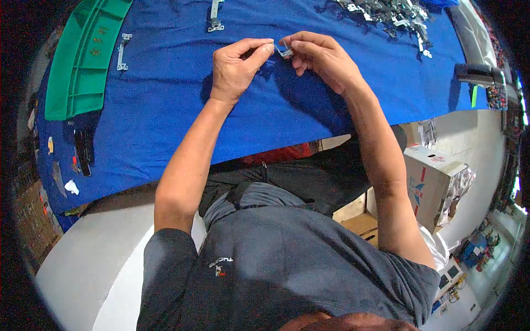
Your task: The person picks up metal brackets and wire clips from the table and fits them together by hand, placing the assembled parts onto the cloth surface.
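Silver metal piece (285, 53) pinched in right hand (323, 58) above blue cloth (160, 127), likely for steadiness. Left hand (236, 69) close by, thumb and forefinger pressed together (cannot tell on what). Heap of parts (406, 22) lies aside, presumably out of way.

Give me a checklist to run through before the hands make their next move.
1. Small metal part held in the right hand: ok.
2. Left hand gripping something: cannot tell; thumb and forefinger are pinched, but what is between them is too small.
3. Pile of parts apart from both hands: ok.
4. Brass-coloured pieces inside the green tray: ok.
5. Blue cloth lying smooth: not ok, it is creased.
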Motion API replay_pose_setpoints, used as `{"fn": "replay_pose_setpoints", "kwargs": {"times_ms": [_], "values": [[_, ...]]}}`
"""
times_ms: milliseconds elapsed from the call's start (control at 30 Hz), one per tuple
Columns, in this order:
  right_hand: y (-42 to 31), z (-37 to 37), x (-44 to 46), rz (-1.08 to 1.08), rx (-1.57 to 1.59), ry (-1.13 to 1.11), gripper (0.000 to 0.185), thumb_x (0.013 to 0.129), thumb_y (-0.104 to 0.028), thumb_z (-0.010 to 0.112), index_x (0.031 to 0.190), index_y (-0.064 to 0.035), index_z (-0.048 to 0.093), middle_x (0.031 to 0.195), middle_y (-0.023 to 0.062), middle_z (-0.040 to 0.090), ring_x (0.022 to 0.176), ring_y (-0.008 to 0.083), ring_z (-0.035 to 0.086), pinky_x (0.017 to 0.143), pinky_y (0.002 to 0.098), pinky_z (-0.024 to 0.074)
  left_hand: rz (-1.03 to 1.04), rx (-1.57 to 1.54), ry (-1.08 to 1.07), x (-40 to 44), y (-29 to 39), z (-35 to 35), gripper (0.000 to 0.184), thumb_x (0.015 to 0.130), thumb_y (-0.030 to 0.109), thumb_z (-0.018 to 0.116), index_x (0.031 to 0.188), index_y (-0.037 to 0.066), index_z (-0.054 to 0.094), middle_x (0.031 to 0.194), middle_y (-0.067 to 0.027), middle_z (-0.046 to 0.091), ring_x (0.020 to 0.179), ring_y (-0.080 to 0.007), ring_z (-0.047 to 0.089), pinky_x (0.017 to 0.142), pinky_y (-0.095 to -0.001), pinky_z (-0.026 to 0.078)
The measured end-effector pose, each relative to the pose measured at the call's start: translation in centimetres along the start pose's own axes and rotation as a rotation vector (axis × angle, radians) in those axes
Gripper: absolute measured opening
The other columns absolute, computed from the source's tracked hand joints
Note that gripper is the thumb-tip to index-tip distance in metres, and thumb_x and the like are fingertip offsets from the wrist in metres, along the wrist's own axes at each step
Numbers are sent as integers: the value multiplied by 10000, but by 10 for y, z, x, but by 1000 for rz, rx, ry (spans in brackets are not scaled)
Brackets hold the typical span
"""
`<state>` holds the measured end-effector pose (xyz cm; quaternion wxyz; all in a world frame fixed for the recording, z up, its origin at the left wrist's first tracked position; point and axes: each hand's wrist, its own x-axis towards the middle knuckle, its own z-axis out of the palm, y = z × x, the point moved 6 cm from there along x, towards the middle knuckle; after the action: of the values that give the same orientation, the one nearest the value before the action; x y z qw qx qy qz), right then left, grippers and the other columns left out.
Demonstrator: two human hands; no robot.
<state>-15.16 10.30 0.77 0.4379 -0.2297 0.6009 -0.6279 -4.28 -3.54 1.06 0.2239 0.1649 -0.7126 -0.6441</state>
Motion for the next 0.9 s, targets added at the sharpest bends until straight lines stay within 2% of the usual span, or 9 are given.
{"fn": "replay_pose_setpoints", "kwargs": {"times_ms": [33,100,167,233,300,467,533,633,900], "values": [[1,0,0,14,10,-8,245,960,-223,610,1061,-4,650,822,1,632,688,79,573,616,232,487,-1,-1,0,-1,-1,1,179,867,115,733,1019,25,756,839,-20,733,728,-48,624,660,-206,512],[2,0,1,6,-66,-26,242,965,-237,610,1057,-17,649,816,-4,626,688,72,567,608,232,482,70,95,-35,-1,0,3,183,889,117,720,1053,42,750,849,6,716,670,-25,558,581,-180,439],[2,1,2,-3,-141,-43,239,970,-250,610,1052,-29,647,811,-9,620,688,66,561,601,231,477,63,94,-42,-1,0,3,183,889,114,720,1054,43,751,843,15,709,675,-23,557,583,-180,437],[-2,0,1,-64,-155,44,219,969,-262,616,1016,-50,645,798,-16,610,681,60,542,582,229,457,54,93,-52,-1,1,4,182,889,111,719,1056,45,752,836,24,702,679,-21,557,585,-181,436],[-5,-1,2,-122,-131,90,210,970,-258,614,1006,-53,641,796,-17,608,677,56,528,580,230,445,68,122,-67,-1,5,4,157,866,112,727,994,26,760,853,-46,746,725,-63,651,644,-216,522],[-19,-6,-4,-221,-183,170,205,972,-244,605,1000,-44,642,798,-17,612,684,52,508,592,230,423,-68,-85,57,3,-3,-4,159,914,134,681,1010,20,736,841,-62,731,632,-67,620,550,-204,491],[-18,4,-8,-146,-296,80,216,971,-240,602,991,-31,652,791,-17,615,685,58,509,605,237,426,-88,-154,88,4,-6,-7,181,943,146,647,1031,1,709,858,-103,726,604,-91,625,512,-203,484],[-12,8,-7,-132,-359,48,224,963,-238,608,986,-22,661,779,-13,616,680,64,512,604,242,427,-102,-163,64,5,-7,-8,182,941,147,651,1026,-3,710,857,-98,727,605,-85,621,498,-195,466],[-6,2,-1,-255,-564,85,254,941,-237,618,970,12,659,725,60,632,667,114,557,612,315,464,-68,-98,48,3,-5,-5,177,941,136,649,1031,-5,709,854,-88,729,586,-64,595,487,-189,449]]}}
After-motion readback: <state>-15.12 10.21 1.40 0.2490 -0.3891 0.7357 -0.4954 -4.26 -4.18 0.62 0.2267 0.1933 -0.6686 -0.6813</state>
